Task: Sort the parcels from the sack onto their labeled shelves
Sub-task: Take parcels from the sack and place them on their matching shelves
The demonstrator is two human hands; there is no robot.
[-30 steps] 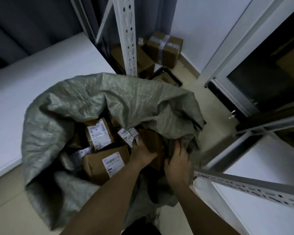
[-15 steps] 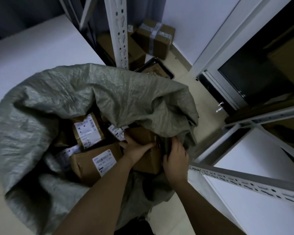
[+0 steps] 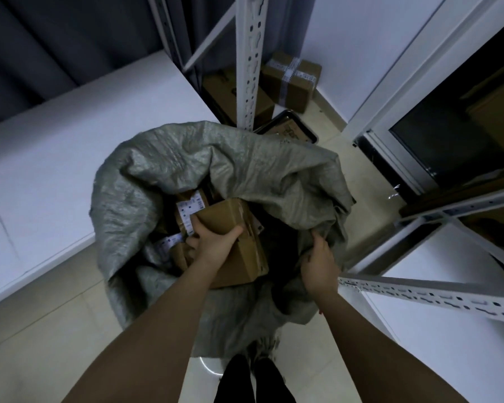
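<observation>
Fingers (image 3: 200, 228) grip box (image 3: 239, 248); right hand (image 3: 320, 263) holds sack (image 3: 245, 167) rim.

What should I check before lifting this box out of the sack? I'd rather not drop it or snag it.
1. Left hand grips the box: ok, thumb and fingers curl over its top.
2. Right hand holds the sack rim back: ok.
3. Sack mouth open above the box: ok, though a fold hangs beyond it.
4. Box free of the other parcels: cannot tell, it lies against them.
5. Box label readable for choosing a shelf: cannot tell, none faces the camera.
</observation>
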